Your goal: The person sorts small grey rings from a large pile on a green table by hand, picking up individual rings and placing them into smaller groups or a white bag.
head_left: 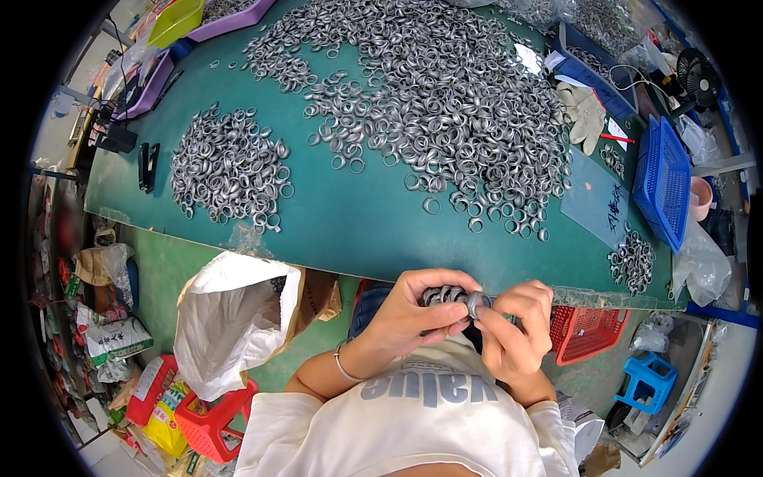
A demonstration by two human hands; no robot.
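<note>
Close to the table's front edge, my left hand (421,310) is closed round a row of grey metal rings (445,296). My right hand (518,327) pinches a single metal ring (478,304) at the right end of that row, between thumb and fingers. Whether this ring touches the row, I cannot tell. Beyond my hands a large heap of the same rings (445,103) spreads over the green table (342,230). A smaller pile of rings (226,163) lies on the left, and a little group of rings (633,264) at the right front.
An open white sack (230,318) stands at the table's front left, beside a red stool (211,425). Blue baskets (664,183), a pair of gloves (584,115) and a small fan (698,75) are on the right. Below the edge sits a red basket (588,332).
</note>
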